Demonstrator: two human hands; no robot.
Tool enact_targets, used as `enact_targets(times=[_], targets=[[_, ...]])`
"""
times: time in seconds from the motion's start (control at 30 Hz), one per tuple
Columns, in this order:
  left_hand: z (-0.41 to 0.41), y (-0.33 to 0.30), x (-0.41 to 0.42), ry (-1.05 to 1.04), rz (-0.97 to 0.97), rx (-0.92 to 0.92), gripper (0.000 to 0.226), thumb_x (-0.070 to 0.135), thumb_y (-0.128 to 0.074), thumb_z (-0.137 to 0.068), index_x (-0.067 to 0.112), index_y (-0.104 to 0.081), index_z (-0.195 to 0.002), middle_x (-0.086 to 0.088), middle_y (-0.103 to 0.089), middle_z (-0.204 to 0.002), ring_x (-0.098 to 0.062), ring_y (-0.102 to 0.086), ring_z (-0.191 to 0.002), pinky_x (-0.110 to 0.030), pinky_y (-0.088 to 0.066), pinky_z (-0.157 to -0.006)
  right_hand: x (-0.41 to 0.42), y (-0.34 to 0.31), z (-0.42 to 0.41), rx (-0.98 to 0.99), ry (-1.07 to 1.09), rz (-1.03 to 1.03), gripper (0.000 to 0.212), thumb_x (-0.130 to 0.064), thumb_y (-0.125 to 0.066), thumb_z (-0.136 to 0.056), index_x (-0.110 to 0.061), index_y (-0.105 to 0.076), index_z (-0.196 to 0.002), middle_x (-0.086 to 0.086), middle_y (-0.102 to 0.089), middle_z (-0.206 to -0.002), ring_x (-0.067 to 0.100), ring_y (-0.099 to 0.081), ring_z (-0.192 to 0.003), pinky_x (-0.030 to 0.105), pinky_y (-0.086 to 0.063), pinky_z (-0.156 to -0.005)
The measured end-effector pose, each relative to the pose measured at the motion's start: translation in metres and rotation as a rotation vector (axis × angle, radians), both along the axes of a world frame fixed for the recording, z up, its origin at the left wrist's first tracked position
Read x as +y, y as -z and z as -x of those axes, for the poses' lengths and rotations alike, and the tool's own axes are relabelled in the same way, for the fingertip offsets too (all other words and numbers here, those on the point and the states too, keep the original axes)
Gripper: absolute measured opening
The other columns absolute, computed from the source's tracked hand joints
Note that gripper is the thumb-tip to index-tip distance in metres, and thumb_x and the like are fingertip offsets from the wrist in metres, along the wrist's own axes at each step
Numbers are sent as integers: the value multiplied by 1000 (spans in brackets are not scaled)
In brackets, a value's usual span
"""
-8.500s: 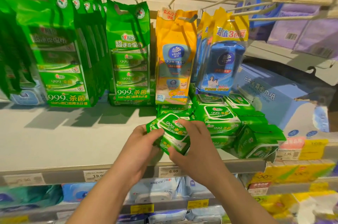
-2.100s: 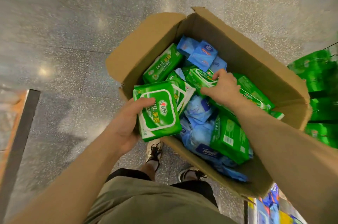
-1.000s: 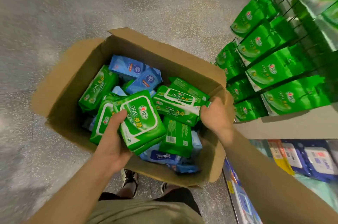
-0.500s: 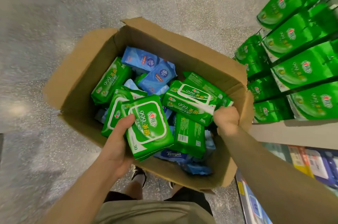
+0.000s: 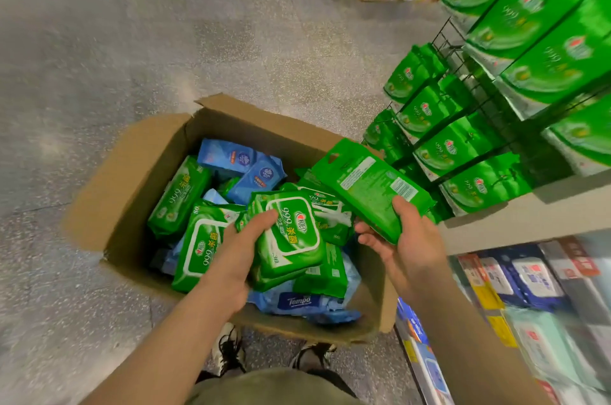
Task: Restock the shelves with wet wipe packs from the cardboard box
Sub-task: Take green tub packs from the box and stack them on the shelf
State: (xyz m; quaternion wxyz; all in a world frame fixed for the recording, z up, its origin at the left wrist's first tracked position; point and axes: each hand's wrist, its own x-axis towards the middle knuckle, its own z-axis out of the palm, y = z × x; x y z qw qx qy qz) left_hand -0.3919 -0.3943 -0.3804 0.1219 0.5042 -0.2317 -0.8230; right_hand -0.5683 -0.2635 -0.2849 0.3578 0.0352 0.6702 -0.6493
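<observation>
The cardboard box (image 5: 139,173) sits on the floor, full of green and blue packs. Over the box, the left hand (image 5: 238,259) holds a green wet wipe pack (image 5: 291,236) (label up). The right hand (image 5: 406,246) holds a flat green pack (image 5: 370,186) above the box's right edge, near the shelf (image 5: 529,216).

cardboard box (image 5: 148,173) on floor (image 5: 99,40), wet wipe packs (image 5: 180,193) inside; shelves (image 5: 515,216) right of box
</observation>
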Motion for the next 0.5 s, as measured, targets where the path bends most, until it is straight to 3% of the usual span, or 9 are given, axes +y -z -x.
enact_targets(times=[0.13, 0.2, 0.27, 0.3, 0.37, 0.5], targets=[[12, -8, 3, 83, 25, 10, 112, 53, -95, -41, 35, -41, -138, -6, -70, -119, -31, -72, -98, -57, -57, -83, 14, -19, -29, 129, -63, 29, 31, -21, -48, -107, 1, -58, -126, 25, -73, -94, 32, -70, -71, 39, -61, -62], [19, -16, 9, 154, 24, 16, 121, 56, -96, -35, 39, -40, -141, -6, -68, -123, -32, -71, -101, -57, -57, -84, 26, -22, -43, 370, -137, -61, 27, -17, -54, -104, -19, -60, -130, 13, -74, -105, 24, -72, -87, 39, -62, -80], [26, -22, 16, 212, 31, 32, 119, 58, -95, -35, 34, -44, -141, -5, -69, -123, -31, -70, -103, -56, -56, -86, 40, -28, -55, 751, -293, -250, 50, -10, -66, -97, -50, -60, -127, -9, -63, -117, 0, -61, -109, 18, -48, -100], [30, -25, 21, 233, 26, 24, 117, 59, -95, -38, 32, -46, -140, -5, -68, -126, -31, -70, -106, -56, -55, -87, 47, -30, -60, 872, -388, -314, 64, -1, -70, -91, -54, -59, -126, -13, -54, -124, -9, -50, -116, 6, -38, -101], [37, -29, 31, 259, 24, 33, 109, 59, -93, -44, 29, -48, -140, -8, -67, -126, -34, -70, -105, -58, -55, -85, 62, -34, -69, 913, -508, -338, 69, 5, -74, -81, -47, -61, -125, -15, -39, -134, -18, -39, -121, -2, -30, -97], [51, -53, 59, 330, 27, 99, 108, 52, -93, -46, 28, -46, -141, -14, -70, -119, -39, -71, -97, -59, -56, -79, 100, -45, -75, 850, -490, -310, 56, -39, -83, -78, -48, -59, -128, -23, -28, -139, -16, -36, -126, -2, -29, -99]])
